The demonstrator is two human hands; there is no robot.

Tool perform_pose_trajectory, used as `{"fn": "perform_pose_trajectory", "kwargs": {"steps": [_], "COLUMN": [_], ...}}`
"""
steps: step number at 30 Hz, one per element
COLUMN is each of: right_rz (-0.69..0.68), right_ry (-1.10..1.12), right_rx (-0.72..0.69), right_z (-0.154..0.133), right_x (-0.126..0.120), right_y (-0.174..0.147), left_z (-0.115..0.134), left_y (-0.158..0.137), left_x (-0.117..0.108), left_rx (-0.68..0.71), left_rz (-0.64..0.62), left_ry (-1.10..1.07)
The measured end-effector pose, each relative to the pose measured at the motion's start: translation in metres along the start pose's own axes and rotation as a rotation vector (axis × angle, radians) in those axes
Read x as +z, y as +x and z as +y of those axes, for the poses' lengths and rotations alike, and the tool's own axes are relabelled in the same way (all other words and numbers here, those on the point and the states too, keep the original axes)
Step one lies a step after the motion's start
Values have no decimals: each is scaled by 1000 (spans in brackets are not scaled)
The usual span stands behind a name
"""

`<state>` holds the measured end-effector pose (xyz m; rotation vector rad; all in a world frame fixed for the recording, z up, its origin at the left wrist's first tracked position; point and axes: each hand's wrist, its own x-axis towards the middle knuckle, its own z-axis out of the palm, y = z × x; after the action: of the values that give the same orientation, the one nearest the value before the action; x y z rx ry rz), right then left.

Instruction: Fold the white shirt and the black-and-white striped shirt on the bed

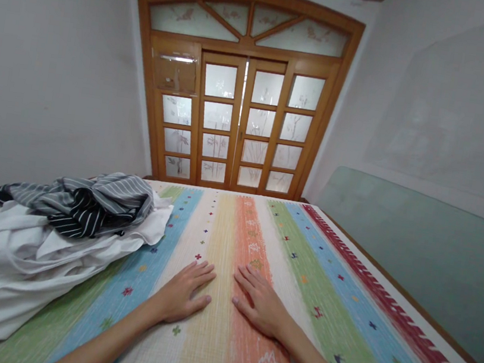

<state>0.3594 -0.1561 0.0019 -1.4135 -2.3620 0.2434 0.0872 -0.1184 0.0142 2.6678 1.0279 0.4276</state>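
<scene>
While the left hand (185,292) and right hand (262,301) rest palm-down, slightly spread, the striped cover (205,350) extends beneath them; grey-striped cloth (126,192), probably a garment, lies heaped on white fabric (8,275) to their left.

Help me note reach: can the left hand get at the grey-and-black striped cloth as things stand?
Probably yes, with some stretching: the left hand rests palm down on the patterned cover, and the striped cloth lies uncovered atop the white cloth, with nothing tall between them.
</scene>
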Motion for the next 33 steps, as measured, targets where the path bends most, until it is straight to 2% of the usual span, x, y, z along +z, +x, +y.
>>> {"fn": "perform_pose_trajectory", "kwargs": {"steps": [20,33], "right_rz": [-73,-65], "right_ry": [-22,-31], "right_rx": [-23,-40], "right_z": [1,6], "right_x": [-2,3], "right_y": [-1,0], "left_z": [0,-3], "left_y": [2,2], "left_x": [3,4], "left_rx": [24,37], "left_rz": [-12,-24], "left_ry": [32,67]}}
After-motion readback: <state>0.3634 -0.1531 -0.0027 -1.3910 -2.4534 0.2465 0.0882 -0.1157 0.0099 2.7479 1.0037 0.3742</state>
